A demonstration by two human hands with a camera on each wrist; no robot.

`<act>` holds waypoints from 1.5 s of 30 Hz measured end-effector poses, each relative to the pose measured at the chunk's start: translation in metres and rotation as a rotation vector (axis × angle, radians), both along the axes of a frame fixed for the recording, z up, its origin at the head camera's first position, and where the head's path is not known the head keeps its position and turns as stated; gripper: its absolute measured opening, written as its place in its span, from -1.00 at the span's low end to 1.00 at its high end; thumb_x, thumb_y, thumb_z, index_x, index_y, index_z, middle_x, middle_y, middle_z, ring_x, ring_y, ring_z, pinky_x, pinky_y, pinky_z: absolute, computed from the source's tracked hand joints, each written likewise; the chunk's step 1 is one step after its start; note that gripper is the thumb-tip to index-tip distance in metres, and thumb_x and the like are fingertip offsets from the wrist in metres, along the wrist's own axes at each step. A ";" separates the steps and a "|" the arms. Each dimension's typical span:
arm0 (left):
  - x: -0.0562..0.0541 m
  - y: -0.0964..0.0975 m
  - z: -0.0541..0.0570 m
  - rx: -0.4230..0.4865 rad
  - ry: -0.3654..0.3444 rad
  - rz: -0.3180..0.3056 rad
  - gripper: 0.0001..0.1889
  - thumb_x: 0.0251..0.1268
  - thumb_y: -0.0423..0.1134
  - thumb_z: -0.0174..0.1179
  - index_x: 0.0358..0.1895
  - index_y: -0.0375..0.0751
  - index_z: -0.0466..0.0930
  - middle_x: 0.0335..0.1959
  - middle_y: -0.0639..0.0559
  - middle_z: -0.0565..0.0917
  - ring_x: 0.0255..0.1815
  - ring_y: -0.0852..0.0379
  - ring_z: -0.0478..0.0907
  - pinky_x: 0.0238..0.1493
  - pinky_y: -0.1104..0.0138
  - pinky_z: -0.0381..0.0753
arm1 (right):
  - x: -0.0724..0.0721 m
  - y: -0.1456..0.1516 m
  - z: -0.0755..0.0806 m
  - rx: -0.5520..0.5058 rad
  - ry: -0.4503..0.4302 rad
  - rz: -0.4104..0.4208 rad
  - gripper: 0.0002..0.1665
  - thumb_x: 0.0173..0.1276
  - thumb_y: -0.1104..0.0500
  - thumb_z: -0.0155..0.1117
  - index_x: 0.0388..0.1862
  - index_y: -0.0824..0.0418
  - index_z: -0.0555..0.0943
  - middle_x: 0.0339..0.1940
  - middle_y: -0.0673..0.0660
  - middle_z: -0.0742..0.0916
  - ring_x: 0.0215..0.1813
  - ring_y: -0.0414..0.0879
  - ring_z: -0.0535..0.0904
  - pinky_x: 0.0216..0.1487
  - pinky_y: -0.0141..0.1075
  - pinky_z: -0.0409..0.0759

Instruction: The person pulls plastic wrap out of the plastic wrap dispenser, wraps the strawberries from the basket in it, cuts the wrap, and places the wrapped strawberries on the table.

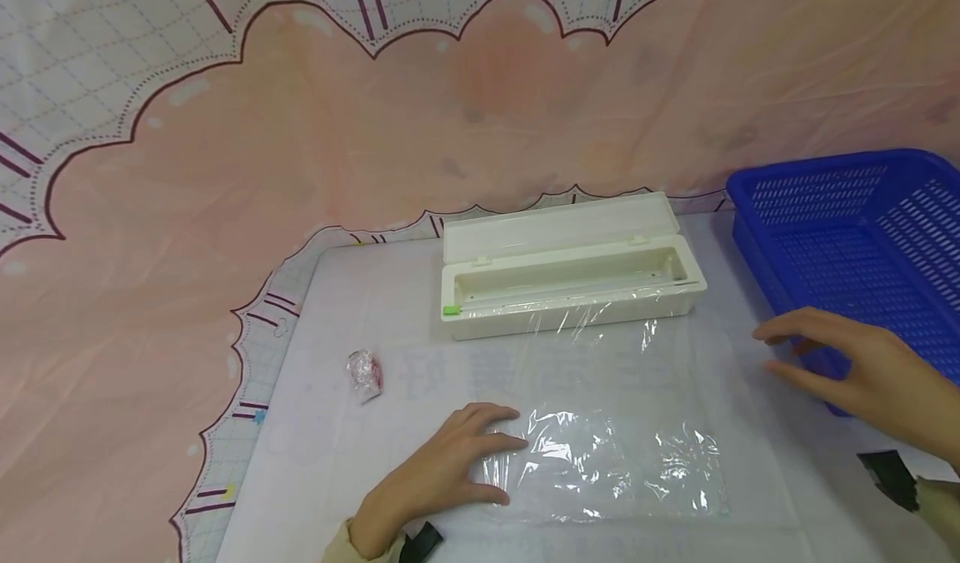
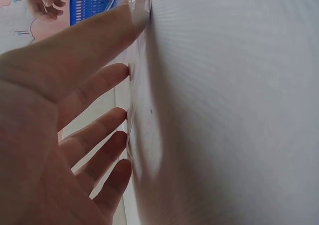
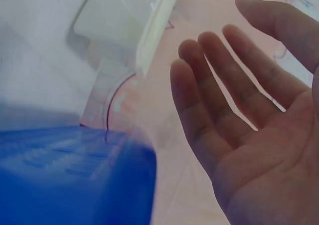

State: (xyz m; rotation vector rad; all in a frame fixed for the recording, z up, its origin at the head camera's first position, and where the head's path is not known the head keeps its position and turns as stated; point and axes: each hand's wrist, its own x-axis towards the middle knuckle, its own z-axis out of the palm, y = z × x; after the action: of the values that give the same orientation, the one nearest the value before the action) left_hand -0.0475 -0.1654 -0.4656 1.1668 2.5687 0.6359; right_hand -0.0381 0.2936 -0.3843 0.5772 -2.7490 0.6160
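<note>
A sheet of clear plastic film lies on the white table and reaches up to the front of a long white lidded box. My left hand rests at the film's left edge, fingers spread; in the left wrist view its fingertips touch the film and the thumb tip shows through it. My right hand hovers beside the blue basket, holding nothing, with its fingers loosely bent. The right wrist view shows that palm bare. The box's lid stands open, and a green piece sits at its left front corner.
A small crumpled clear wrapper with red in it lies left of the film. Behind the table hangs a pink patterned cloth. The perforated blue basket bounds the right side.
</note>
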 end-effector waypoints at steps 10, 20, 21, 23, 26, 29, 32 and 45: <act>0.000 0.000 0.000 -0.004 -0.017 0.009 -0.37 0.02 0.16 0.44 0.26 0.25 0.57 0.45 0.19 0.33 0.46 0.08 0.22 0.43 0.08 0.31 | 0.002 0.018 -0.002 -0.061 0.064 -0.144 -0.30 -0.26 0.50 0.61 -0.03 0.18 0.66 -0.15 0.02 0.67 -0.10 -0.75 0.28 -0.14 -0.80 0.36; 0.002 0.000 0.000 0.000 -0.013 0.002 -0.37 0.03 0.16 0.44 0.26 0.24 0.57 0.44 0.17 0.34 0.45 0.07 0.23 0.42 0.07 0.32 | -0.002 0.038 -0.016 -0.157 0.129 -0.155 -0.47 0.00 0.55 0.48 0.01 0.38 0.62 0.01 -0.52 0.42 0.06 -0.73 0.26 0.00 -0.82 0.27; 0.002 0.000 0.000 0.001 -0.010 0.001 -0.37 0.03 0.16 0.45 0.26 0.24 0.57 0.44 0.17 0.34 0.45 0.08 0.23 0.42 0.07 0.32 | -0.003 0.040 -0.017 -0.173 0.126 -0.158 -0.50 0.03 0.55 0.45 0.01 0.40 0.61 0.01 -0.56 0.40 0.05 -0.72 0.27 -0.01 -0.83 0.26; 0.002 0.001 0.000 0.003 -0.005 -0.001 -0.37 0.03 0.16 0.45 0.25 0.23 0.57 0.44 0.17 0.35 0.45 0.08 0.23 0.42 0.07 0.33 | -0.004 0.044 -0.020 -0.193 0.117 -0.174 -0.58 0.13 0.54 0.38 0.01 0.42 0.60 0.01 -0.62 0.39 0.05 -0.73 0.27 -0.01 -0.85 0.24; 0.002 0.001 0.001 0.004 0.004 -0.003 -0.38 0.03 0.16 0.45 0.24 0.22 0.58 0.43 0.16 0.36 0.45 0.08 0.23 0.42 0.07 0.33 | -0.006 0.051 -0.024 -0.215 0.097 -0.190 -0.68 0.27 0.51 0.28 0.02 0.47 0.58 0.01 -0.65 0.37 0.04 -0.74 0.26 -0.03 -0.87 0.21; 0.001 0.001 0.001 0.003 0.005 -0.001 -0.38 0.03 0.16 0.45 0.24 0.22 0.58 0.44 0.15 0.36 0.45 0.07 0.23 0.41 0.06 0.33 | -0.007 0.056 -0.028 -0.210 0.066 -0.205 -0.71 0.33 0.49 0.24 0.03 0.51 0.56 0.00 -0.57 0.46 0.03 -0.78 0.22 -0.07 -0.89 0.18; 0.001 0.001 0.001 -0.001 -0.003 0.003 -0.38 0.04 0.16 0.44 0.25 0.23 0.57 0.44 0.16 0.34 0.45 0.07 0.23 0.42 0.06 0.33 | -0.007 0.061 -0.031 -0.186 0.018 -0.225 -0.70 0.33 0.48 0.23 0.04 0.53 0.54 -0.03 -0.05 0.70 0.00 -0.83 0.15 -0.15 -0.90 0.19; 0.002 0.001 0.002 -0.014 -0.013 0.003 -0.36 0.04 0.17 0.42 0.27 0.24 0.56 0.46 0.16 0.33 0.47 0.06 0.22 0.43 0.03 0.30 | -0.012 0.070 -0.035 -0.004 -0.174 -0.239 -0.51 0.08 0.50 0.43 0.02 0.48 0.54 -0.07 0.56 0.65 -0.21 -0.01 0.67 -0.39 -0.40 0.62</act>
State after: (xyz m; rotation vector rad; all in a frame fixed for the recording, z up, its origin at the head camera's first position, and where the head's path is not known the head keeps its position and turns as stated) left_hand -0.0456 -0.1647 -0.4640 1.1504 2.5609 0.6237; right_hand -0.0497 0.3633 -0.4195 0.1954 -2.9161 0.6403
